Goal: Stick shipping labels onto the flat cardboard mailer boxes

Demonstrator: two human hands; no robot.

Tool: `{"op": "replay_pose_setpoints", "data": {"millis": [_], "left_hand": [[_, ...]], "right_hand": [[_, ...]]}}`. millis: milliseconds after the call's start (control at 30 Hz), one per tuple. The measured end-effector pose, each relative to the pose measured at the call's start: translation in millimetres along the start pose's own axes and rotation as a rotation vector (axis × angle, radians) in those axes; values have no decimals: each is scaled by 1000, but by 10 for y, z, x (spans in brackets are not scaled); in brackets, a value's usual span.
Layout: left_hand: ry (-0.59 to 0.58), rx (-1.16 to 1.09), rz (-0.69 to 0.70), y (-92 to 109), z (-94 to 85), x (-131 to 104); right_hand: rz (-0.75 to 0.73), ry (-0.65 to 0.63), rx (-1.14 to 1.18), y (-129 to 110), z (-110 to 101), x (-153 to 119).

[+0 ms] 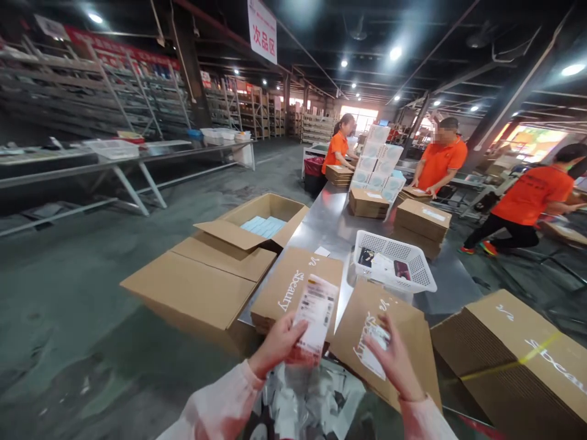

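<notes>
My left hand [285, 340] grips a printed label sheet [316, 311] at its lower left edge, over a stack of flat brown cartons [282, 281] marked "sbeauty". To the right, my right hand [389, 354] has its fingers apart above a second carton stack [413, 336]. A white slip [372, 360] lies behind its fingers on that carton; whether they touch is unclear. Below both hands is a blurred heap of crumpled whitish material [312, 397].
A white basket [419, 278] with cards stands on the metal table [316, 220]. An open carton [220, 256] with light-blue packs is at left, another carton stack [518, 342] at right. Three people in orange shirts are farther back, two beside stacked white boxes [376, 162].
</notes>
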State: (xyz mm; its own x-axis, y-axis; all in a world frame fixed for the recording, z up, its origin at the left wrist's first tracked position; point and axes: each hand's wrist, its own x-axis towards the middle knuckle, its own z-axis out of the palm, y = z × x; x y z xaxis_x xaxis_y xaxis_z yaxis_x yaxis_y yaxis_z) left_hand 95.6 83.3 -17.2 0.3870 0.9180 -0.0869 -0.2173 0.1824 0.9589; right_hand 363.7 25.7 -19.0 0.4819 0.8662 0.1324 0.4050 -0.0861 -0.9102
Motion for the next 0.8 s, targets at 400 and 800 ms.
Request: {"op": "replay_pose_setpoints", "data": {"millis": [400, 800], "left_hand": [[228, 87, 75, -95, -80, -154], [-3, -231, -185, -643, -439, -19]], "right_hand": [[-88, -474, 162, -794, 990, -310], [-295, -231, -316, -477, 1787, 799]]}}
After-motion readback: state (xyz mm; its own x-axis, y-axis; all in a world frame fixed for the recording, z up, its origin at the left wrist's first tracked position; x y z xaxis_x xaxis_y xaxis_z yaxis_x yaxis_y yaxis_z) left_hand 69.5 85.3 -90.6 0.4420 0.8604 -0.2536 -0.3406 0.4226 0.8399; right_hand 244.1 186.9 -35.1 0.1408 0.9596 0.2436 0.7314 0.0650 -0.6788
